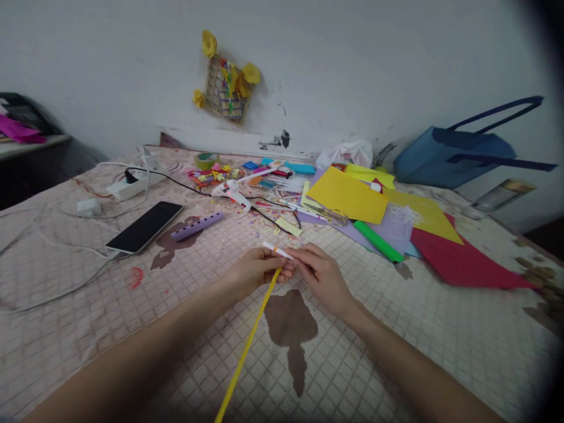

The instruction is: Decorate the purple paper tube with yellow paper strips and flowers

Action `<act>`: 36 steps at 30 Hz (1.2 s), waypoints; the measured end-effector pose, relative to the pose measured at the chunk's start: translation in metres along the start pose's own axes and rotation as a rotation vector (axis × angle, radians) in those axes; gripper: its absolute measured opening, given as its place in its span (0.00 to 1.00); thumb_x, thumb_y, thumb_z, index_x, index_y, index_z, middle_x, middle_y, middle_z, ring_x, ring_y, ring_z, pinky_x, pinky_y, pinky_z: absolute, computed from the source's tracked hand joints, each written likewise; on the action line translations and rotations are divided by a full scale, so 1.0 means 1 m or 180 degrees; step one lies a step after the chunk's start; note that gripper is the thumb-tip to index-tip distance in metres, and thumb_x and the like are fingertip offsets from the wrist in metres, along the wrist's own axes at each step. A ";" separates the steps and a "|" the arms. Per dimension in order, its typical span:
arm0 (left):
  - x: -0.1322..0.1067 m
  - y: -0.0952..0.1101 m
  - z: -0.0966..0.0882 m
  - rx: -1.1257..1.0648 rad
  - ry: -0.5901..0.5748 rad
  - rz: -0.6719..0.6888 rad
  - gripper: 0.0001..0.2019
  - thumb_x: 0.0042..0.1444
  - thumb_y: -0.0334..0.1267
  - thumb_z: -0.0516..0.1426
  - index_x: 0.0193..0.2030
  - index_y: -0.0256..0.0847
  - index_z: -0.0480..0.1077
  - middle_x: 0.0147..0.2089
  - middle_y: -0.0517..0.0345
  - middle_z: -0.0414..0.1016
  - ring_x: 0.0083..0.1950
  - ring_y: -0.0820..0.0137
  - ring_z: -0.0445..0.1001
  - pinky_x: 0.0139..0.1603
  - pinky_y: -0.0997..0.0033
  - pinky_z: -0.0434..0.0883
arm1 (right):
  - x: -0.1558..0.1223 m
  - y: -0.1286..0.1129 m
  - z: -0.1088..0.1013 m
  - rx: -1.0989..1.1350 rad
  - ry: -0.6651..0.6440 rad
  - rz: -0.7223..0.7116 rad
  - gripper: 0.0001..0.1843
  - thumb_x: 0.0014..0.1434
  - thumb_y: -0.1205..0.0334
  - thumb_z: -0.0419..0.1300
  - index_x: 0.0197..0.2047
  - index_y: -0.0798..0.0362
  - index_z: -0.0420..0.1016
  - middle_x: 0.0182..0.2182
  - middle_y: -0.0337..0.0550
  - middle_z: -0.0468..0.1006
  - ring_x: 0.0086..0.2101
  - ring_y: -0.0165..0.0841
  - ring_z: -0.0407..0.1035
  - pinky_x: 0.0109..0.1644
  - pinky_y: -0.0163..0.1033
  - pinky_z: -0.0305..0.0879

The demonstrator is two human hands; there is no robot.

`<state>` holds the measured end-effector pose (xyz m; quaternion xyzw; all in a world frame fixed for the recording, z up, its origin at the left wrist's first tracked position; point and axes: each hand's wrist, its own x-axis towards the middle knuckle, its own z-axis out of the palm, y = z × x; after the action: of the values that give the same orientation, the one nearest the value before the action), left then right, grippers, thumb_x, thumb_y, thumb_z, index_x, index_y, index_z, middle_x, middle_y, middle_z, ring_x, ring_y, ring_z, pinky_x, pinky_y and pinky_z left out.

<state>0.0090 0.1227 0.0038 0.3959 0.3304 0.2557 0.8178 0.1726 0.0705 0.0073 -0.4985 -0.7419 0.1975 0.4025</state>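
Observation:
My left hand (259,267) and my right hand (321,273) meet over the middle of the table, both with fingers closed. Between them is a slim white pen (274,249) with an orange band, its right end pinched by my right fingers. A long narrow yellow paper strip (251,338) runs from my left fingertips toward the bottom of the view. Whether the strip's upper end is wrapped on the pen is hidden by my fingers.
Beyond my hands lie a white glue gun (233,194), scissors (335,216), a green marker (378,241) and coloured sheets (348,194). At left are a phone (145,226) with a cable, a purple punched tube (197,227) and a power strip (132,185). A blue bag (453,155) stands back right.

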 end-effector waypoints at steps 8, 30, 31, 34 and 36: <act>0.002 -0.002 -0.002 -0.0185 0.0020 0.0005 0.05 0.52 0.31 0.59 0.32 0.29 0.73 0.30 0.51 0.77 0.28 0.77 0.74 0.30 0.81 0.71 | -0.004 0.010 0.005 -0.0669 0.0068 -0.0394 0.20 0.60 0.69 0.48 0.53 0.45 0.67 0.40 0.46 0.67 0.37 0.33 0.67 0.38 0.38 0.67; 0.006 -0.008 -0.005 -0.0217 -0.0051 0.0147 0.05 0.52 0.31 0.58 0.31 0.29 0.73 0.27 0.52 0.76 0.26 0.78 0.72 0.28 0.83 0.69 | -0.004 0.005 0.004 -0.1105 0.0014 -0.0493 0.21 0.58 0.71 0.48 0.53 0.48 0.67 0.42 0.47 0.66 0.34 0.31 0.66 0.35 0.37 0.67; 0.005 -0.009 -0.005 -0.0213 -0.0056 0.0170 0.05 0.52 0.31 0.58 0.31 0.29 0.73 0.28 0.52 0.76 0.26 0.78 0.73 0.28 0.83 0.69 | -0.003 0.004 0.004 -0.1089 -0.0004 -0.0493 0.21 0.58 0.71 0.48 0.53 0.48 0.66 0.42 0.47 0.66 0.35 0.31 0.66 0.35 0.37 0.67; 0.005 -0.010 -0.005 -0.0155 0.0013 0.0216 0.06 0.52 0.32 0.58 0.31 0.29 0.73 0.28 0.53 0.76 0.27 0.78 0.73 0.28 0.82 0.70 | -0.002 0.003 0.002 -0.0956 -0.0049 -0.0434 0.21 0.58 0.72 0.49 0.53 0.48 0.67 0.42 0.47 0.66 0.36 0.32 0.66 0.37 0.37 0.67; 0.005 -0.010 -0.005 -0.0087 0.0083 0.0229 0.05 0.52 0.32 0.59 0.31 0.30 0.73 0.29 0.53 0.76 0.27 0.78 0.73 0.29 0.82 0.70 | 0.000 0.002 0.001 -0.0776 -0.0070 -0.0393 0.20 0.58 0.72 0.49 0.51 0.48 0.69 0.41 0.46 0.66 0.37 0.32 0.66 0.38 0.37 0.66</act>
<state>0.0102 0.1225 -0.0085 0.3930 0.3231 0.2945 0.8090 0.1727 0.0712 0.0049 -0.4950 -0.7940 0.0862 0.3422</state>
